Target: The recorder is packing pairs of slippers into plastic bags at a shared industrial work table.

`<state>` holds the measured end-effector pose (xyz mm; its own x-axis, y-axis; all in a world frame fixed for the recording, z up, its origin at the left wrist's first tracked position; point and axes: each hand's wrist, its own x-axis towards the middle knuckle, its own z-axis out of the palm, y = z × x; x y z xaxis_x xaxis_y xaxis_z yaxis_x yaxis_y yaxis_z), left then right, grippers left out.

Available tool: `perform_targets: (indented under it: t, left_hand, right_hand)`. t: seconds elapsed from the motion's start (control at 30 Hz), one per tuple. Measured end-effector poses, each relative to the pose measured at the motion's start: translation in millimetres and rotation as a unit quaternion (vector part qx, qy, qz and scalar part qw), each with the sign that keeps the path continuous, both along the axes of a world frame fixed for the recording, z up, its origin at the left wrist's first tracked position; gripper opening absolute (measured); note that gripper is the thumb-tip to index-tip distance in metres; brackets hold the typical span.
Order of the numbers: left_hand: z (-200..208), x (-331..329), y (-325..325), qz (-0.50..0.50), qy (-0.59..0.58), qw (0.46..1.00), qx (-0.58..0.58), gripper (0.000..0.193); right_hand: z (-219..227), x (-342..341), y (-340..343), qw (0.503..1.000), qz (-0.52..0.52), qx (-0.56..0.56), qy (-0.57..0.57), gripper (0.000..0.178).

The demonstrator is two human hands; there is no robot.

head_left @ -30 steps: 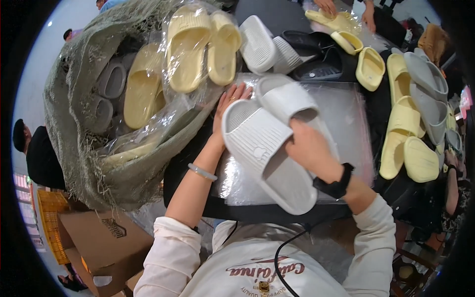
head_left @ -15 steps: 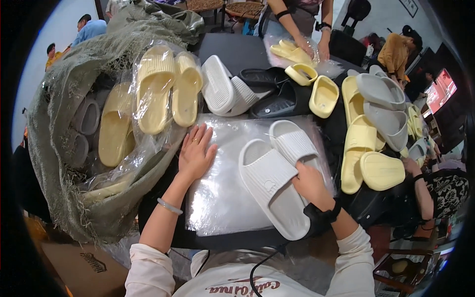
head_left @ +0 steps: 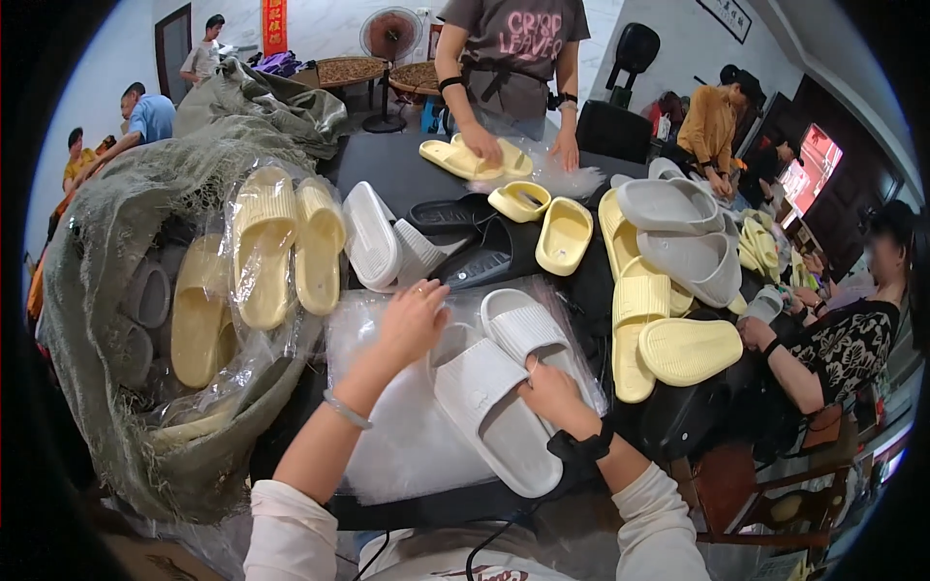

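Note:
A pair of light grey ribbed slippers (head_left: 504, 412) lies side by side, toes pointing away, on a stack of clear plastic bags (head_left: 387, 436). My right hand (head_left: 560, 395) is closed on the inner edges of the pair, its fingertips partly hidden between the two straps. Over the upper part of the bags my left hand (head_left: 412, 324) is raised, fingers loosely bent and thumb apart, with nothing visible in it. It is close to the toe of the left grey slipper.
On the left, a green woven sack (head_left: 87, 387) holds bagged yellow slippers (head_left: 263, 261). White slippers (head_left: 373, 242), black slippers (head_left: 484, 257) and small yellow slippers (head_left: 564, 237) lie beyond the bags. Yellow and grey slippers (head_left: 678, 242) pile up at right. Across the black table (head_left: 378, 160), another person handles yellow slippers.
My left hand has come off the bags and moved right, toward the grey slippers. My right hand keeps its hold on them. The view has tilted up, showing more of the room.

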<state>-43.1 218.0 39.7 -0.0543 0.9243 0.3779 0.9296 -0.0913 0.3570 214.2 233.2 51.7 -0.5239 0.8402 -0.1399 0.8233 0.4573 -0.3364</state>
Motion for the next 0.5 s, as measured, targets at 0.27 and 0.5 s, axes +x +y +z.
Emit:
perform_targets:
  t: [0.27, 0.5]
  left_hand:
    - [-65, -5, -19, 0.023, -0.014, 1.0, -0.012, 0.046]
    - [-57, 7, -9, 0.036, 0.007, 0.999, -0.018, 0.044]
  right_hand:
    - [12, 4, -13, 0.994, 0.01, 0.033, 0.101, 0.025]
    - [75, -28, 51, 0.934, -0.071, 0.122, 0.327, 0.022]
